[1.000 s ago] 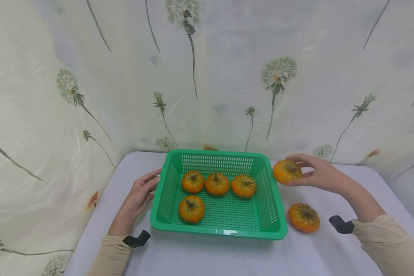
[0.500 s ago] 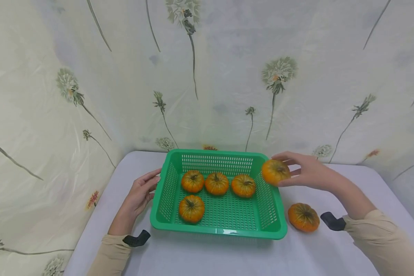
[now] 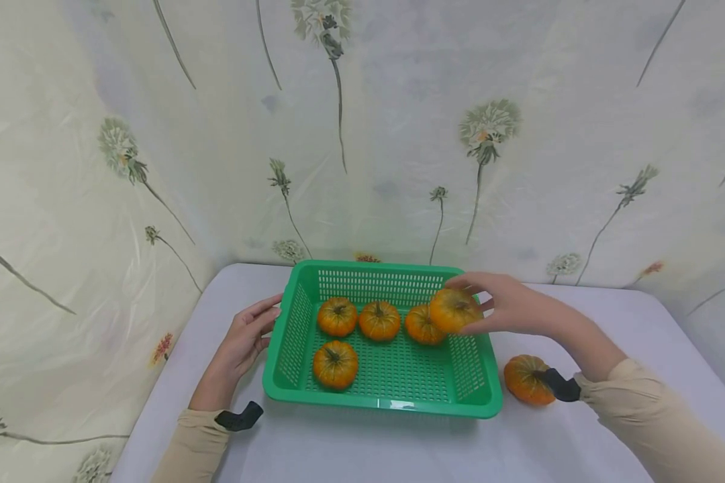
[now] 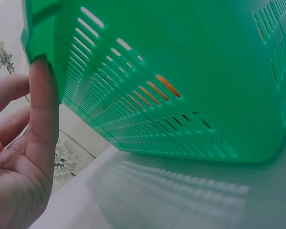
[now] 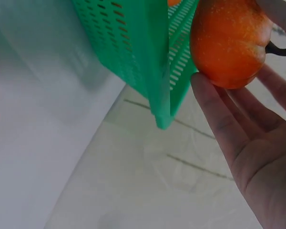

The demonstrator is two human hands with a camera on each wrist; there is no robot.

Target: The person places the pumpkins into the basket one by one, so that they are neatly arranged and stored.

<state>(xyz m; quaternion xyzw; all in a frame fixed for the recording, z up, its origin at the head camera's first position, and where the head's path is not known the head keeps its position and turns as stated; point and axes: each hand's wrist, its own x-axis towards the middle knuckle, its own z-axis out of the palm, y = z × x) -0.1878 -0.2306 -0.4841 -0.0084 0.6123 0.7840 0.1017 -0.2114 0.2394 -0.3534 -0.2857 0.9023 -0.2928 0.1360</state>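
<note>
In the head view, my right hand [image 3: 510,305] grips a small orange pumpkin [image 3: 455,310] between thumb and fingers. It holds the pumpkin over the right side of a green plastic basket [image 3: 380,404]. The right wrist view shows the held pumpkin [image 5: 231,43] with its dark stem, above the basket rim [image 5: 159,95]. Several pumpkins lie inside the basket, one [image 3: 424,327] partly hidden behind the held one. At the basket's left wall, my left hand [image 3: 244,342] touches the rim with fairly straight fingers; a fingertip meets the rim's underside [image 4: 40,50] in the left wrist view.
Another pumpkin [image 3: 527,380] sits on the white-covered table [image 3: 314,449], right of the basket and partly covered by the black wrist device [image 3: 562,386]. Flower-patterned cloth [image 3: 387,134] hangs behind and at the sides.
My right hand has carried the pumpkin leftward, from outside the basket's right rim to over its inside. My left hand and the basket have stayed in place.
</note>
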